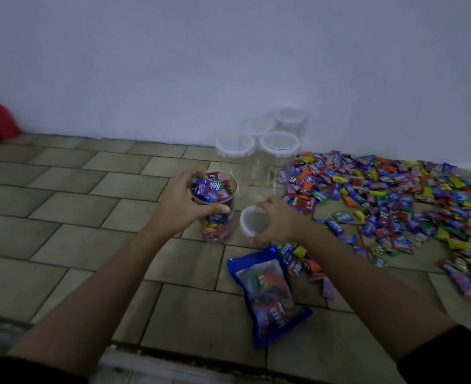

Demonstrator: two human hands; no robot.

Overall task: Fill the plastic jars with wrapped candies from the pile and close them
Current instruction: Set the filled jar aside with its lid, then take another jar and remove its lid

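"Relaxa" reads on the candy wrappers: clearest on a green one (342, 217) and a purple one (334, 226) lying loose near the pile (395, 200). Same name, partly cut off, on wrappers at the top of the open jar (214, 206). Blue bag (267, 295) shows "...axa" in white, upside down. Other print too blurred to read.

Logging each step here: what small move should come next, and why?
Probably lift the lid under the right hand onto the filled jar: candies reach its open rim and the left hand grips it.
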